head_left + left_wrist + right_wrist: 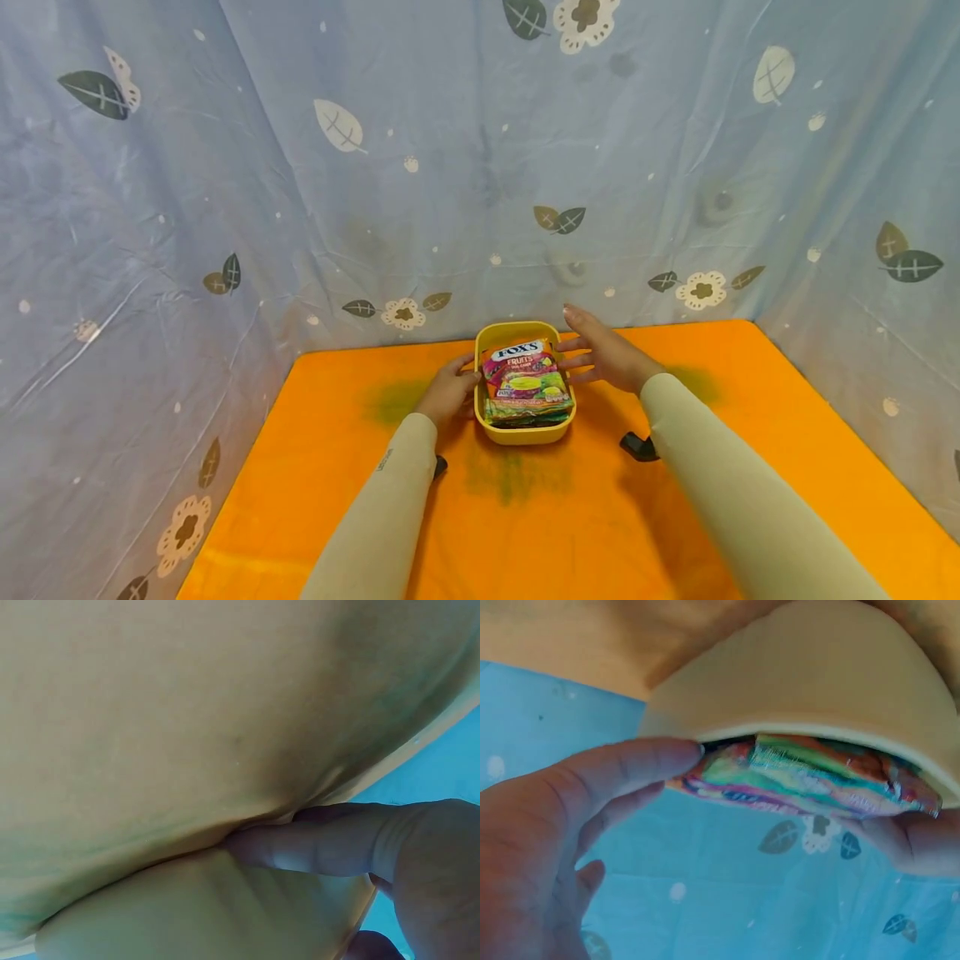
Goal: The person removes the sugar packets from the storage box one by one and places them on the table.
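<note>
Candy packets (525, 383) are already laid in the yellow container (525, 436) on the orange table (337, 467); what is left cannot be told

Both long axes are run near to far, the top FOX'S lettering at the far end; the left side is touched by the left hand (448, 392), its grip not made out, while the right hand (617, 357) is held spread at the right rim, nothing gripped

Room above yellow tub (525, 437), curtain (450, 183) blocking behind

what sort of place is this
Probably a makeshift recording booth: patterned curtains hang around three sides of an orange table, where a yellow tub of candy packs sits.
</note>
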Available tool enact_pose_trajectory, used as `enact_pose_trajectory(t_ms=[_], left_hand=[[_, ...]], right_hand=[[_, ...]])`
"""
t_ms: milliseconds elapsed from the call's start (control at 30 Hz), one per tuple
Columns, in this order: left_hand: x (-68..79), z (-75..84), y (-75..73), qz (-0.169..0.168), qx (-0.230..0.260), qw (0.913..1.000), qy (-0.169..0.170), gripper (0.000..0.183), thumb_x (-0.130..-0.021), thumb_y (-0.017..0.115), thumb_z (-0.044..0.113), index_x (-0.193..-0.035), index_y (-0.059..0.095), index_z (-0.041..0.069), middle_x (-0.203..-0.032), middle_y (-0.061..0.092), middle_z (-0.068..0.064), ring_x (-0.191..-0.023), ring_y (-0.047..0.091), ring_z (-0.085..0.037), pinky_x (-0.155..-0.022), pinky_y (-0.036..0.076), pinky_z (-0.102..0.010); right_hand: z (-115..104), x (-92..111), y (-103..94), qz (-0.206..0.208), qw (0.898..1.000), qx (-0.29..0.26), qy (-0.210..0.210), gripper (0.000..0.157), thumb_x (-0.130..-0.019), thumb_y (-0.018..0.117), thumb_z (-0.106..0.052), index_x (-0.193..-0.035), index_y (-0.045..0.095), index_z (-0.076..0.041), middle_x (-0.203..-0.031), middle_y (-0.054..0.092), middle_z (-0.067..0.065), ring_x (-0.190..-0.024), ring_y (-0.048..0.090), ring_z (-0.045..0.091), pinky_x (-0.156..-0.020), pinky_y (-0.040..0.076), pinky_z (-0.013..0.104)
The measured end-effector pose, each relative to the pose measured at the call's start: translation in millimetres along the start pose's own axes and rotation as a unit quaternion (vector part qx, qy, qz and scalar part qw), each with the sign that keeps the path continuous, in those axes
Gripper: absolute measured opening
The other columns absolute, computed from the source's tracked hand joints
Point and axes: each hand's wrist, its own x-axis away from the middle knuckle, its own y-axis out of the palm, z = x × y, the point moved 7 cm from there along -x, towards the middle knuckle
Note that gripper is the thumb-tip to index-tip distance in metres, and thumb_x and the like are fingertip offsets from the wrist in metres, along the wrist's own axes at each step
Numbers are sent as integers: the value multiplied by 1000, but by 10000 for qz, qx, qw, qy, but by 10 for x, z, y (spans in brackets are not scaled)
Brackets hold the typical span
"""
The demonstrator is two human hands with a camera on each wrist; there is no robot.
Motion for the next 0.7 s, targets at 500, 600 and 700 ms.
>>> enact_pose_trajectory(t_ms=[500,600,700], left_hand=[[-8,-52,39,-253,350,9988,-215,56,-98,56,32,-149,34,29,-128,56,-8,-96,65,-28,-67,55,-49],[-4,-62,35,-264,314,9988,-267,56,-97,55,34,-149,34,30,-130,54,-9,-97,64,-28,-67,55,-48],[-1,-71,50,-311,257,9988,-282,56,-97,55,35,-149,34,31,-131,54,-9,-97,64,-28,-67,56,-48]], right_hand=[[258,-197,311,-242,9993,-55,293,81,-85,58,-62,-152,18,-38,-127,44,20,-74,43,27,-66,49,36],[303,-233,343,-200,9995,-111,234,73,-90,60,-50,-151,23,-35,-128,46,16,-74,47,24,-67,51,34],[336,-264,352,-62,9997,169,152,67,-93,62,-40,-150,28,-33,-138,39,9,-94,56,26,-77,53,37]])
